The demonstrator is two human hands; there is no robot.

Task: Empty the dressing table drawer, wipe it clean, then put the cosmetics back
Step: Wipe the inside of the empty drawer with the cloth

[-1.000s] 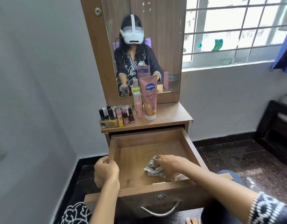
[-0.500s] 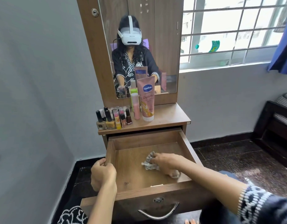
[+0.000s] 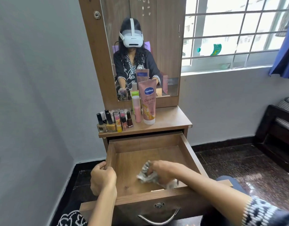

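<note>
Gripping the left wall of the pulled-out drawer [image 3: 187,150], the left hand [image 3: 102,178] has its fingers curled over the edge. Inside the drawer, the right hand [image 3: 163,171] clutches a crumpled cloth [image 3: 146,175] against the wooden floor; nothing else lies in it. On the tabletop [image 3: 169,119] above stand small nail polish bottles [image 3: 113,121], a slim pink bottle [image 3: 137,110] and a tall pink tube [image 3: 148,101].
</note>
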